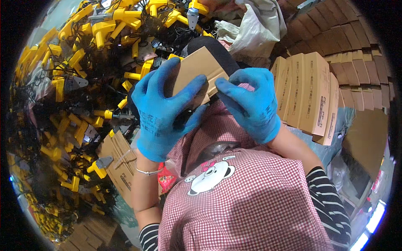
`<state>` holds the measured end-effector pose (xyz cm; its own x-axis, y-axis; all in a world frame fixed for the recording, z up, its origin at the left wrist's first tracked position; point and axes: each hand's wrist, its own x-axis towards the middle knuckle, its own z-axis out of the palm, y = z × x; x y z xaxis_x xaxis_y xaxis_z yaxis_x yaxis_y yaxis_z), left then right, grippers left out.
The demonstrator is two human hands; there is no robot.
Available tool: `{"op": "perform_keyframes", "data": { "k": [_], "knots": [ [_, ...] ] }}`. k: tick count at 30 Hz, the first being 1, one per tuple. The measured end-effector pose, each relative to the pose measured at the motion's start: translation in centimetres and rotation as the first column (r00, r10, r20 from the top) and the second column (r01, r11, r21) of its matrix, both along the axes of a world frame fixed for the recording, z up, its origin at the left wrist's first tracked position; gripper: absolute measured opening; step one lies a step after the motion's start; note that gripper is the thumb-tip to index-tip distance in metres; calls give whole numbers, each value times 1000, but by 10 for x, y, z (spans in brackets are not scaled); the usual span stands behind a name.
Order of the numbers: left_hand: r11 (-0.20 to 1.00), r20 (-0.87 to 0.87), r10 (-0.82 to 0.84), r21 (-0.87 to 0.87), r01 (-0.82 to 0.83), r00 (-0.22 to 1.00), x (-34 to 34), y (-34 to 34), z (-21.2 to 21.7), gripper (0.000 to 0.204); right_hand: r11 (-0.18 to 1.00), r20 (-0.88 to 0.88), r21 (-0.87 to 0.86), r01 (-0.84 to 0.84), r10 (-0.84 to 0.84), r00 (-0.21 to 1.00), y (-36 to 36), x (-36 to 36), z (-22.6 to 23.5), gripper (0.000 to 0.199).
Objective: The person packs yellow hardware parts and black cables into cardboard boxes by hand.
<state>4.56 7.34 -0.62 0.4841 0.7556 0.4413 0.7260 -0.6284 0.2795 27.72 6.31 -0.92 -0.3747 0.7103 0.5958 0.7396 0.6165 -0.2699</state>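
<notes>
1. A heap of yellow tools (75, 62) with black cords fills the left and top of the view, spreading well past both hands.
2. A red-and-white checked apron (251, 201) with a panda patch covers the person's lap and chest at the bottom centre; striped sleeves show at its edges.
3. Stacked brown cartons (356, 54) curve across the upper right.
4. A row of closed tan boxes (310, 92) stands on edge at the right, just beside the right hand.
5. A white plastic bag (259, 29) lies at the top centre, behind the hands.
6. A flat carton (119, 163) sits at the lower left, below the left wrist, with yellow tools around it.
7. The left hand (161, 111), in a blue glove, grasps the box (197, 69): fingers curl over its left side and front, thumb reaching under the lower edge. A thin bracelet rings the wrist.
8. The right hand (253, 102), also blue-gloved, pinches the box's right end, fingertips on the flap edge.
9. The box, small and tan, is held tilted between both hands above the lap, at the centre of the view, with a flap standing partly open on its right side.
</notes>
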Motion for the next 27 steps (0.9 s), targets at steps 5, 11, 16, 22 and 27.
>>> {"op": "perform_keyframes", "data": {
  "k": [5,11,16,22,27],
  "knots": [
    [996,82,88,-31,-86,993,5,-2,4,55,997,19,-7,-74,74,997,15,-1,14,36],
    [984,346,176,-84,-157,922,16,5,13,53,983,-196,-165,-85,52,979,5,16,11,37],
    [952,175,-306,51,302,936,46,-35,74,42,181,-576,-613,-769,-769,278,5,66,7,65],
    [517,-323,-604,538,666,729,114,-33,76,37,562,-777,-572,-597,-604,175,-34,131,87,62],
    [739,24,-618,361,570,786,115,-4,54,34,770,-769,-637,-40,-631,105,-138,294,85,61]
  ]
}}
